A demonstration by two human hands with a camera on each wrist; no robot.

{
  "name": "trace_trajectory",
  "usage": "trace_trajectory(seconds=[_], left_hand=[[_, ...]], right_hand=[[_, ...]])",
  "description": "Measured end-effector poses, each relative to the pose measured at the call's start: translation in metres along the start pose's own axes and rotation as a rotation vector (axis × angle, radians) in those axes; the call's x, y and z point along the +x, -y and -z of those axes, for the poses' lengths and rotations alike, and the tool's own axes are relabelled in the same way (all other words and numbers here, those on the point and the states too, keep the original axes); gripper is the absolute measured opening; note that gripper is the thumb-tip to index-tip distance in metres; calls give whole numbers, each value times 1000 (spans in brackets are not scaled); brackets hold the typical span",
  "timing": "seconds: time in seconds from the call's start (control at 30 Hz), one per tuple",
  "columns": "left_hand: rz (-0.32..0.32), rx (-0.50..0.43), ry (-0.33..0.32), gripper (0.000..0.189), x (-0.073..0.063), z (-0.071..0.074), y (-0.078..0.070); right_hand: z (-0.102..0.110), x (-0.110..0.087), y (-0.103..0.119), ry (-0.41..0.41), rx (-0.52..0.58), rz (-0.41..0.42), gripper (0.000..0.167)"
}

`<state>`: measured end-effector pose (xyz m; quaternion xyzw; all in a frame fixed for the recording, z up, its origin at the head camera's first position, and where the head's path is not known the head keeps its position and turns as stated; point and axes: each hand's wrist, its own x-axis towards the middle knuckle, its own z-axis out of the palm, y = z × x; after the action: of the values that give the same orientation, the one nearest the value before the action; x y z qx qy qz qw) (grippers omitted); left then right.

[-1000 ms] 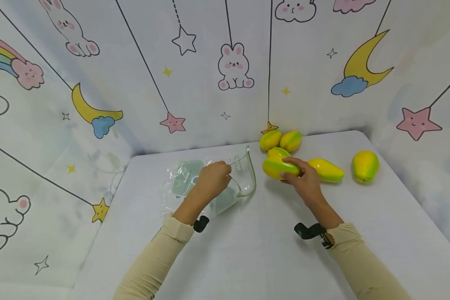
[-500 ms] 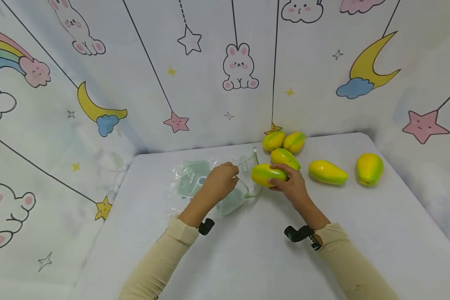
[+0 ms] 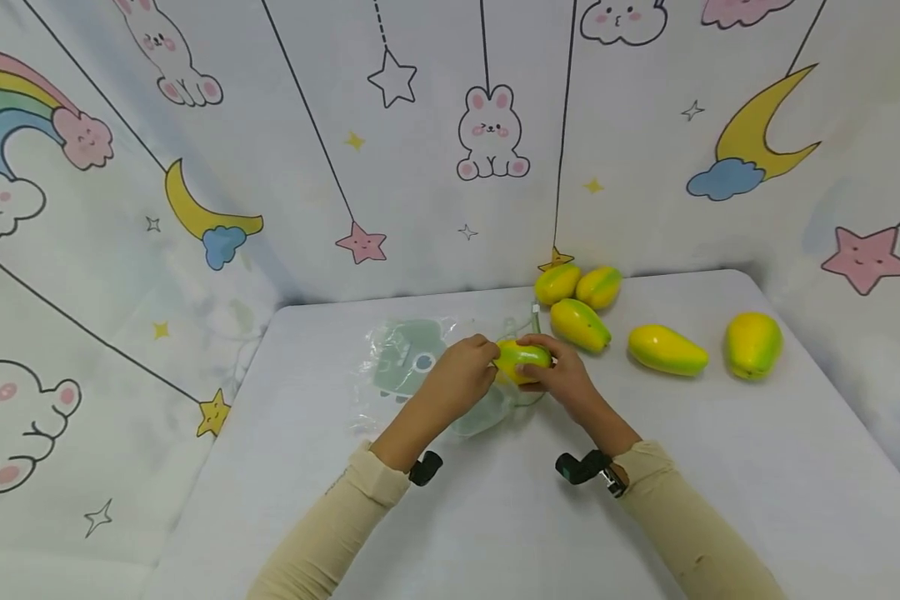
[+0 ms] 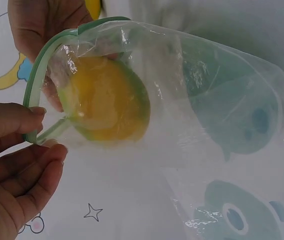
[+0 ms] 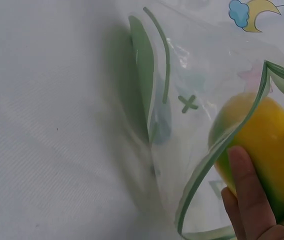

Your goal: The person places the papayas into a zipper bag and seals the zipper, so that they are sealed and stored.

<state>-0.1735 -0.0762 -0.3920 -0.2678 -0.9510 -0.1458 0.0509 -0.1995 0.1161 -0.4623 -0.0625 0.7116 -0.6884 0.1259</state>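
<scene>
My left hand [image 3: 461, 377] pinches the green zip edge of a clear zip bag [image 3: 408, 358] printed with pale green shapes. In the left wrist view, thumb and fingers hold one corner of its mouth, which gapes. My right hand [image 3: 570, 383] grips a yellow-green papaya [image 3: 521, 358]. The papaya [image 4: 109, 100] shows through the clear plastic in the left wrist view, one end inside the bag's mouth. From the right wrist view, the fingers [image 5: 249, 185] lie along the papaya, and the green rim [image 5: 222, 150] crosses in front of its far part.
Behind the right hand, a papaya [image 3: 581, 325] lies close to two others [image 3: 557, 284] at the table's back edge. Farther right are an elongated papaya [image 3: 667, 350] and a rounder-looking one [image 3: 753, 346]. A cartoon-printed cloth wall [image 3: 420, 183] stands behind the white table [image 3: 510, 517].
My right hand has carried the papaya leftward from beside the other fruit into the bag's mouth. My left hand has kept its hold on the bag's edge. The head view has shifted slightly.
</scene>
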Motion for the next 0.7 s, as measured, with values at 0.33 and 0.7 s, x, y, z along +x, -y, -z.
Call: trace_trajectory(seconds=[0.33,0.7], left_hand=[[-77,-13,-39,17,-4,-1,-2],[-186,-3,-88,11,-5,2,-17]], right_hand=[[-8,10,0,16,-79,-75,44],[-19,18,-2,7,-156,-7,34]])
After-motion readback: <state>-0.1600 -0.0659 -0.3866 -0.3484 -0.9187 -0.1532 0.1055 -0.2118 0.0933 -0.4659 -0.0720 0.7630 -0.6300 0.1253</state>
